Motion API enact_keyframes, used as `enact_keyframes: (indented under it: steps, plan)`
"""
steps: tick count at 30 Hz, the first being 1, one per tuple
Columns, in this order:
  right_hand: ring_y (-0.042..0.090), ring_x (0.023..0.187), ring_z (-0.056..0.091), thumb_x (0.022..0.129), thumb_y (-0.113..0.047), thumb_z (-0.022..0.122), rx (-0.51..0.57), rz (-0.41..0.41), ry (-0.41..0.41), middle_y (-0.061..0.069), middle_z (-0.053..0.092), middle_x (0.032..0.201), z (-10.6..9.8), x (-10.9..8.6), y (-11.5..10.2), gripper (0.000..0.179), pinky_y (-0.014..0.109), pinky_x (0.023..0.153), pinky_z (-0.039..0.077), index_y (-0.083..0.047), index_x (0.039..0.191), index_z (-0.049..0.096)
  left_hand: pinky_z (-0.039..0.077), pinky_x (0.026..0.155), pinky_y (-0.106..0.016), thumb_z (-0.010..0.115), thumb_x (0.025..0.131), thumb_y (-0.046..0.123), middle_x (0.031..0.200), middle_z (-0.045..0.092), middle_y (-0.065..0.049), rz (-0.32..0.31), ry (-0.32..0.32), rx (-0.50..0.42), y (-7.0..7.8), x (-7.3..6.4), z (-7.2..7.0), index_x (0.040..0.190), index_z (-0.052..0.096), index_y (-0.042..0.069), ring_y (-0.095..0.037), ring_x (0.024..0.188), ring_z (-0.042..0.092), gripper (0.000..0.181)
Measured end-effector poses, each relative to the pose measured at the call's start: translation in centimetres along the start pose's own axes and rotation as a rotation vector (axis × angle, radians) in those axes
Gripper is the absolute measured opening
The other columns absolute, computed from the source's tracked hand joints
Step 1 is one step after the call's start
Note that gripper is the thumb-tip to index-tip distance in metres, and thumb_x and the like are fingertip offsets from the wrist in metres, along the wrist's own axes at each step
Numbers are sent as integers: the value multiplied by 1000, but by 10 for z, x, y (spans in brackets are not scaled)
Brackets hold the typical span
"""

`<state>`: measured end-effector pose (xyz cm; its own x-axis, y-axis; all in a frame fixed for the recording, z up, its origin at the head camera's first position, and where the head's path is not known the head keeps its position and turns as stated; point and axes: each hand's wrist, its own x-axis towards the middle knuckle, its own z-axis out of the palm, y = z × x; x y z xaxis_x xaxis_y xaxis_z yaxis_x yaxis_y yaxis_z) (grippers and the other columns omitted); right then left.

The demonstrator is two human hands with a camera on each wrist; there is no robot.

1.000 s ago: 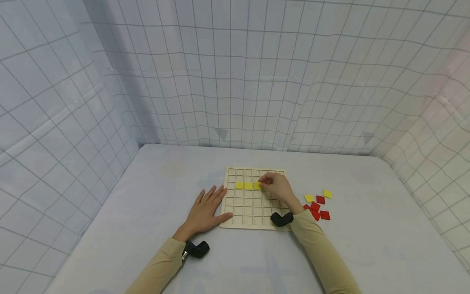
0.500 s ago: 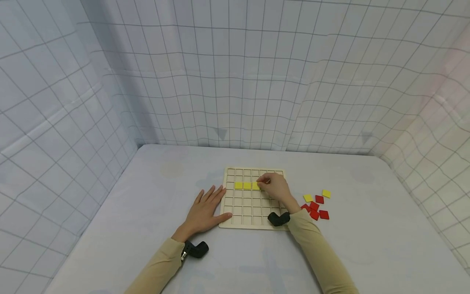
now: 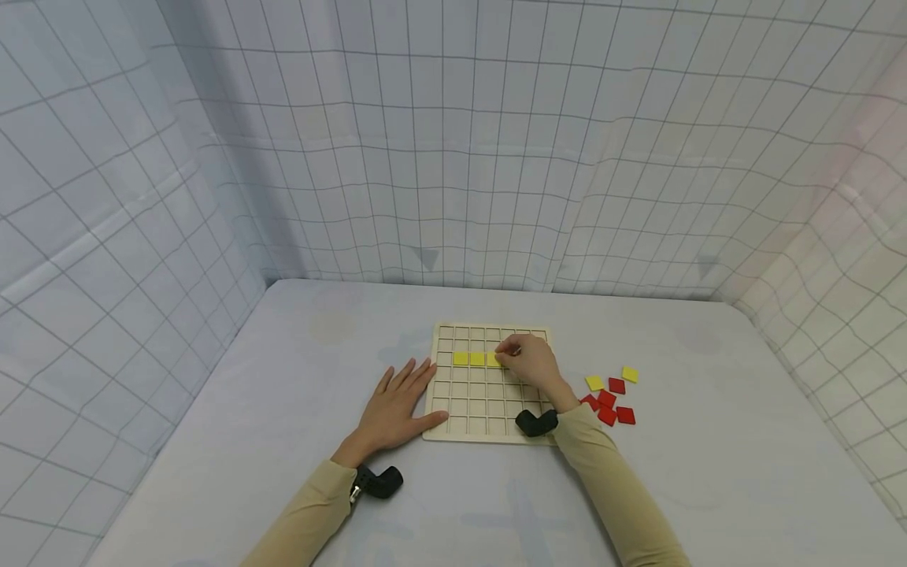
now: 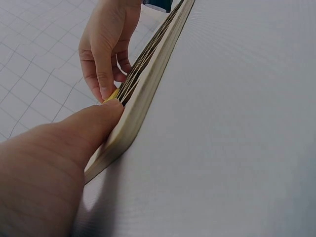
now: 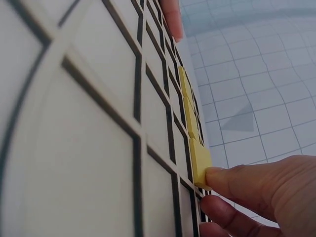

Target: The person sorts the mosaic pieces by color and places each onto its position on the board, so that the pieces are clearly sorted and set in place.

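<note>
A pale wooden grid board lies on the table. Along one of its upper rows, two yellow tiles sit side by side in cells. My right hand pinches a third yellow tile just right of them; in the right wrist view this tile stands slightly proud of the grid bars. Spread flat at the board's left edge is my left hand, its thumb over the lower left rim and its fingertips at the side. The left wrist view shows the left thumb on the board's corner.
Right of the board lie several loose red tiles and two yellow tiles, some partly behind the right forearm. White table surrounds the board, with a gridded white curtain at its back and sides.
</note>
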<state>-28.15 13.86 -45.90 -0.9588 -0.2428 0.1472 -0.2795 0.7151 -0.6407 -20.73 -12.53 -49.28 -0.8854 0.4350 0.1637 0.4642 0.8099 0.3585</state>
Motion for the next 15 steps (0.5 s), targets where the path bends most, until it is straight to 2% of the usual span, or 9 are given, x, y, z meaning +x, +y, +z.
enact_keyframes:
  steps: [15]
  plan:
    - [17, 74, 60, 86, -16, 71, -10, 21, 8, -3, 65, 78, 3, 1, 1, 5, 33, 64, 48, -11, 86, 73, 1, 112, -49, 50, 88, 61, 156, 21, -4, -9, -19, 0, 0, 0, 0, 152, 24, 10, -26, 143, 11, 86]
